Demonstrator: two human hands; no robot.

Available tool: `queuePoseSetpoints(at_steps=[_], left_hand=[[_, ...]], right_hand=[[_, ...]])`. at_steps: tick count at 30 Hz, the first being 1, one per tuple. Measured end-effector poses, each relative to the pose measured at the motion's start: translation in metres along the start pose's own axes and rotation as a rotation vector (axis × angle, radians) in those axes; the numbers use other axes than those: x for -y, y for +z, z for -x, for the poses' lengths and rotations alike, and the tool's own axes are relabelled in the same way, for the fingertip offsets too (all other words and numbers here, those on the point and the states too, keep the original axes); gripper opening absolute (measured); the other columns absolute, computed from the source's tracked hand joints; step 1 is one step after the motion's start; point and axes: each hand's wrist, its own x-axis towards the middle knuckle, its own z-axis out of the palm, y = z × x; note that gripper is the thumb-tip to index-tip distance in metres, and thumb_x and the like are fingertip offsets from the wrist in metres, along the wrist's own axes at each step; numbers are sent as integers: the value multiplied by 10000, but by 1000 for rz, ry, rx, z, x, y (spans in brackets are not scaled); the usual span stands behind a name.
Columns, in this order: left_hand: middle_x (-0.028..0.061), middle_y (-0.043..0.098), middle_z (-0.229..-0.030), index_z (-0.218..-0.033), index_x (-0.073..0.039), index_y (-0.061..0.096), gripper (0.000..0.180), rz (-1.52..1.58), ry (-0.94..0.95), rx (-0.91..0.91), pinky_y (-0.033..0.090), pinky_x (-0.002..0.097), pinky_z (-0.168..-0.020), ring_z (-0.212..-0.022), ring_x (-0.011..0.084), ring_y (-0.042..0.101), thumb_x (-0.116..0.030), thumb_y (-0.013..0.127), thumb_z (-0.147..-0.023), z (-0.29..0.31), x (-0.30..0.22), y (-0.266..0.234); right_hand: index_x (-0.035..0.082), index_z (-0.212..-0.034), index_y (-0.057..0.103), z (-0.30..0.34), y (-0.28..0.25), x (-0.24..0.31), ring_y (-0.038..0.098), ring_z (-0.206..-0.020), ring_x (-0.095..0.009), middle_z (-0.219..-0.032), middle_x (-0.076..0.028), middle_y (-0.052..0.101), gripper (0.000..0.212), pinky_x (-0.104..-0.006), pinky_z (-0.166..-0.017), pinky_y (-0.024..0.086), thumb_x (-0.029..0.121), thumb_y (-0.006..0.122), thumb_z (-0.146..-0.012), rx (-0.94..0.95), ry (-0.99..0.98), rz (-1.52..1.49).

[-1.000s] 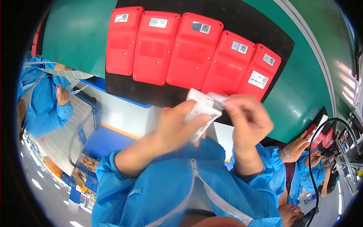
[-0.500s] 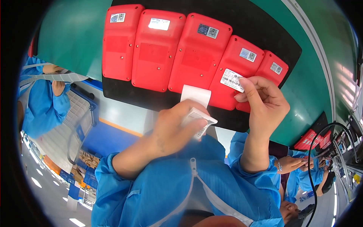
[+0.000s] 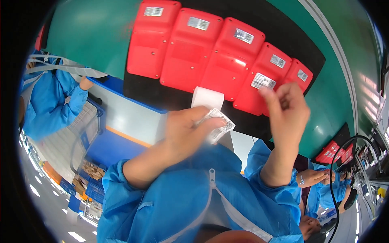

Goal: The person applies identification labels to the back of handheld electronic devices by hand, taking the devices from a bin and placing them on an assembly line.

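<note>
My left hand (image 3: 188, 129) is closed round a folded strip of printed labels (image 3: 222, 126); a blank white length of it (image 3: 207, 99) curls up past my fingers. Several red plastic housings (image 3: 190, 52) lie side by side, backs up, on a black mat (image 3: 139, 87). One housing, second from the right (image 3: 250, 97), bears a white printed label (image 3: 262, 81) below its small silver sticker (image 3: 277, 61). Just beside that label's lower right, my right hand (image 3: 288, 109) is raised, somewhat blurred, thumb apart from the curled fingers, with nothing visible in them.
The mat rests on a green table (image 3: 89, 36). At left, a co-worker in a blue smock (image 3: 54, 99) stands near a pale cart (image 3: 75, 125). More red pieces (image 3: 328, 152) lie at right, by a black cable (image 3: 333, 178) and another worker's hand (image 3: 312, 177).
The label pinched in my right hand has been let go and lies on the red housing. My right hand has drawn slightly back. The housings appear further right in view.
</note>
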Motion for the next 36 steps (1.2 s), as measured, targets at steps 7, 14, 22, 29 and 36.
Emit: queuePoseSetpoints(at_steps=[7, 14, 22, 29, 36], left_hand=[[71, 618, -637, -846, 6, 604, 175, 189, -42, -9, 449, 203, -448, -514, 93, 587, -157, 608, -784, 1, -7, -10], [70, 617, -665, -887, -25, 600, 201, 8, -67, 104, 463, 229, -488, -559, 119, 600, -166, 629, -747, -2, -8, -34], [94, 622, -733, -881, 33, 583, 120, -94, 78, 177, 452, 187, -552, -645, 110, 609, -53, 572, -799, -6, -10, -48], [101, 620, -812, -911, -43, 545, 131, 62, -65, 198, 471, 245, -643, -723, 160, 619, -110, 551, -798, -6, -11, -47], [95, 622, -698, -866, -24, 582, 141, 104, -98, 123, 467, 224, -535, -596, 128, 612, -145, 572, -794, -2, -9, -49]], right_hand=[[-26, -846, 584, 39, 44, 0, 506, -599, -51, -740, -42, 564, 158, -178, -511, 389, -81, 629, -705, 222, -16, -856], [-61, -808, 576, -3, 41, 19, 607, -620, -140, -698, -96, 607, 71, -226, -571, 494, -16, 607, -762, -205, -1, -661], [-40, -797, 591, -18, 45, 25, 582, -524, -101, -638, -65, 599, 105, -182, -479, 456, 21, 653, -738, -98, 146, -485], [-67, -799, 592, -19, 45, 27, 567, -499, -109, -638, -90, 596, 104, -180, -463, 448, 5, 640, -741, -107, 129, -455], [-49, -761, 573, -21, 45, 36, 538, -486, -80, -602, -54, 575, 119, -170, -456, 419, 34, 654, -736, -111, 144, -292]])
